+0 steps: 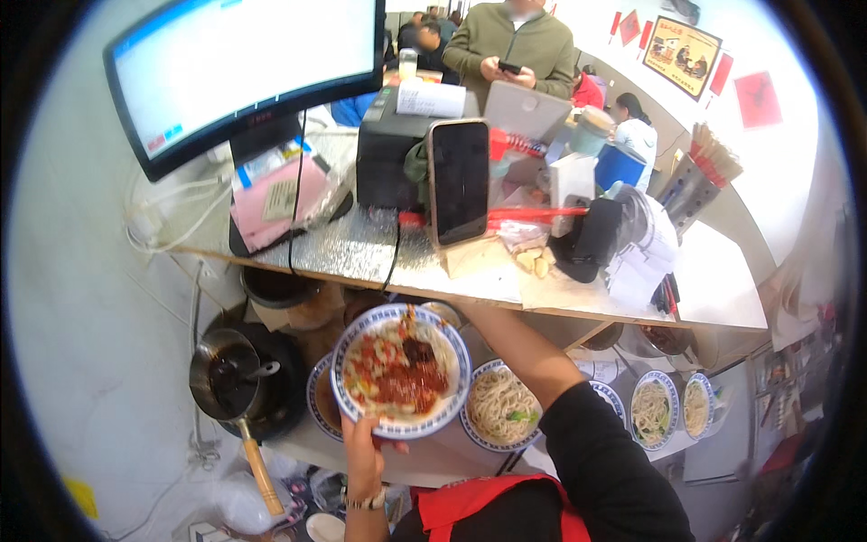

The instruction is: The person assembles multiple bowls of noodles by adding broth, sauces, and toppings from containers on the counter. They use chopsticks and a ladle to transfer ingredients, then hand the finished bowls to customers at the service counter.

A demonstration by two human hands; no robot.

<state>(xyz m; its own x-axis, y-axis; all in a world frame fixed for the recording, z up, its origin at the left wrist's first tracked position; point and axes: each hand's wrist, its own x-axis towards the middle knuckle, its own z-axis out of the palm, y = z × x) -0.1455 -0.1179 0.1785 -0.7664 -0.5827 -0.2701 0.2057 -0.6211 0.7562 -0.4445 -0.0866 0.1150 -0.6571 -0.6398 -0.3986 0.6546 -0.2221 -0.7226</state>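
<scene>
My left hand [364, 447] grips the lower rim of a blue-and-white patterned bowl [452, 408] from below, its thumb over the edge. Red chili sauce [413, 386], a dark paste and chopped pieces in pale and red lie in this bowl. My right forearm [525, 345] reaches forward under the raised shelf; the hand itself is hidden there. To the right of the held bowl stands a bowl of noodles [498, 400] with some greens. Another bowl [318, 394], with brown liquid, is partly covered by the held one.
A saucepan [220, 376] with a wooden handle sits at left. Further noodle bowls [652, 410] line the right side. The shelf edge [406, 290] overhangs the work surface; it carries a phone [460, 183], a printer [386, 149] and a monitor [250, 74]. A person [515, 47] stands beyond.
</scene>
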